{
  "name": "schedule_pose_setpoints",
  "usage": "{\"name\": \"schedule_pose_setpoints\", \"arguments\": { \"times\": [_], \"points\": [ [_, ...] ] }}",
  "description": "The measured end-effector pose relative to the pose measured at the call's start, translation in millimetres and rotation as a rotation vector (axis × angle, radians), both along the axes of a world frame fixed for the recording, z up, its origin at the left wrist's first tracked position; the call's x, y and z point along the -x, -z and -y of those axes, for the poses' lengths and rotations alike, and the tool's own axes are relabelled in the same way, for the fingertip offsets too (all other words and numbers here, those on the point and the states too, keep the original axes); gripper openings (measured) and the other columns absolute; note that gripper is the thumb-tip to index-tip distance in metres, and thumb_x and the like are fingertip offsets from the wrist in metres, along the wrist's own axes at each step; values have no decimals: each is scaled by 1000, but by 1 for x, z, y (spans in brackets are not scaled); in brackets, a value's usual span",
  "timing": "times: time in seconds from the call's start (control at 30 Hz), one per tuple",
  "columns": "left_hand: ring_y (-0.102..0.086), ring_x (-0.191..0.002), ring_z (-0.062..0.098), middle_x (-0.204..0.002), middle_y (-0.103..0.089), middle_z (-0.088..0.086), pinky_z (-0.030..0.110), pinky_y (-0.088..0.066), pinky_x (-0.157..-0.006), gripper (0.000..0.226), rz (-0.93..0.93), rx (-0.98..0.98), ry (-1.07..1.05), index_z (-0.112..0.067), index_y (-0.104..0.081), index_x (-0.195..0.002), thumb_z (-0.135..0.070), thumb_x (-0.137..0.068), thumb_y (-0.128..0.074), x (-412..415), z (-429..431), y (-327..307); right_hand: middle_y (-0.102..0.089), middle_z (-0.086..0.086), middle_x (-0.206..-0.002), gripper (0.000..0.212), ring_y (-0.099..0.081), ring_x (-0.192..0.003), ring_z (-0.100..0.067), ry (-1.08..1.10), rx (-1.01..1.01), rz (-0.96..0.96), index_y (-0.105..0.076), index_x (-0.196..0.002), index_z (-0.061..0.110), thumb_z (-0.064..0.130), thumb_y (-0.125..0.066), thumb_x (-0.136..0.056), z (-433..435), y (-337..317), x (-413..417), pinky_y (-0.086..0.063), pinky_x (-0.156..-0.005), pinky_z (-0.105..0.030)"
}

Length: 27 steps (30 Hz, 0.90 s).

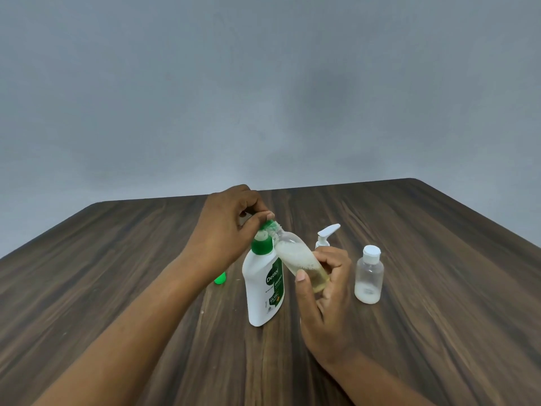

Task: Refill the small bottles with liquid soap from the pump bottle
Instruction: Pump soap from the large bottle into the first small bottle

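Observation:
My right hand (322,291) grips a small clear bottle (295,256), tilted to the left and partly filled with yellowish foamy liquid. My left hand (225,230) pinches a green cap (270,224) right at that bottle's threaded neck. I cannot tell whether the cap touches the neck. The pump bottle stands behind my right hand, with only its white pump head (328,232) showing. A second small clear bottle (369,275), with a white cap and a little white liquid, stands upright to the right.
A white Dettol bottle (263,291) with a green top stands directly in front of the tilted bottle. A small green object (219,278) lies behind my left wrist. The dark wooden table (439,317) ends at a grey wall.

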<state>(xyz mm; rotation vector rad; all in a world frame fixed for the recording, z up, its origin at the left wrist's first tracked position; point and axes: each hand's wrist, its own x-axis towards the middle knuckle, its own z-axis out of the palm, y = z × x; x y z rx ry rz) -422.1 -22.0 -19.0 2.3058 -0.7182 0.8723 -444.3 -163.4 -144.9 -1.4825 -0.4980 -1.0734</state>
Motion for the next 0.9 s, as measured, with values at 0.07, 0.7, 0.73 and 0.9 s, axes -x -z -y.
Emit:
{"name": "schedule_pose_setpoints", "arguments": {
  "times": [0.07, 0.7, 0.73, 0.9],
  "points": [
    [-54, -68, 8, -66, -57, -10, 7, -35, -62, 16, 1, 26, -3, -20, -62, -65, -17, -80, -66, 0, 1, 4, -45, 7, -100, 21, -49, -88, -10, 6, -2, -6, -43, -106, 20, 23, -49, -87, 0, 1, 0, -41, -76, -17],
    [-56, -71, 9, -67, -62, -6, 10, -40, -61, 13, -20, 212, -14, -11, -67, -69, -20, -78, -64, 4, 5, 19, -45, 5, -99, 20, -48, -89, -6, 21, -1, 2, -44, -104, 16, 21, -50, -86, 1, 2, 0, -39, -79, -15],
    [-56, -70, 10, -68, -63, -5, 11, -40, -61, 14, -24, 223, -23, -11, -68, -69, -21, -77, -63, 4, 6, 22, -45, 6, -100, 20, -48, -89, -5, 23, 0, -5, -44, -104, 15, 21, -50, -86, 1, 3, 0, -39, -78, -14],
    [-57, -70, 11, -67, -63, -4, 15, -41, -61, 15, -9, 216, -38, -11, -68, -69, -23, -77, -63, 6, 9, 21, -45, 9, -100, 20, -48, -87, -5, 2, -26, -11, -43, -105, 19, 22, -49, -86, 1, 4, 0, -40, -75, -15]
  ]
}}
